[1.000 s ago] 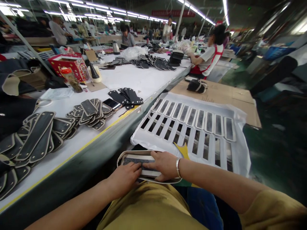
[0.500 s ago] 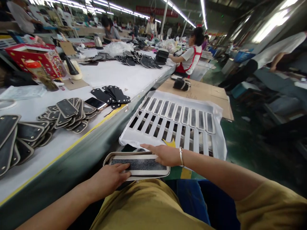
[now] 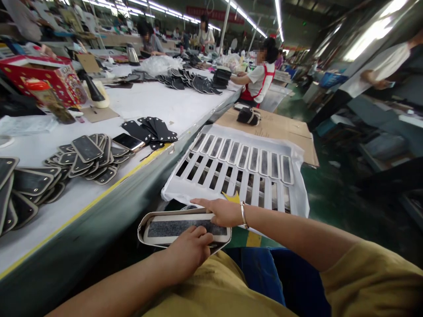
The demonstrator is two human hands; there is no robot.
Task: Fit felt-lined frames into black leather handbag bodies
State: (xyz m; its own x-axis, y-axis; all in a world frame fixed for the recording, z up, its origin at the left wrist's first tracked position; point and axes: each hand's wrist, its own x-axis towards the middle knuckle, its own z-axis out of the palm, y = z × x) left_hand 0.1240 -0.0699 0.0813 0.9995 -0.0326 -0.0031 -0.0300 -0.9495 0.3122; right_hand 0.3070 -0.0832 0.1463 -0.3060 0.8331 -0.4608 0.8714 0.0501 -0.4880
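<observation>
Just in front of my body is a long rounded piece (image 3: 158, 229) with a pale rim and a dark grey panel. My left hand (image 3: 193, 246) lies over its near edge, fingers bent onto the panel; what its fingertips grip, if anything, is hidden. My right hand (image 3: 224, 213) is at the piece's right end, index finger stretched out to the left above the far rim, other fingers bent down on the panel. Beyond it, a white slotted sheet (image 3: 206, 189) bears a row of pale-rimmed dark strips (image 3: 243, 157).
On the white table (image 3: 139, 103) at left lie piles of dark rimmed pieces (image 3: 87, 149), black pieces (image 3: 158, 129) and a phone (image 3: 128, 141). Cardboard (image 3: 284, 132) lies beyond the sheet. A person in a red apron (image 3: 261, 83) works behind; another person (image 3: 380, 70) stands at right.
My left hand has moved right along the panel, toward my right hand. The piece's left end shows more of its rim wall. The person at right has shifted with raised hands.
</observation>
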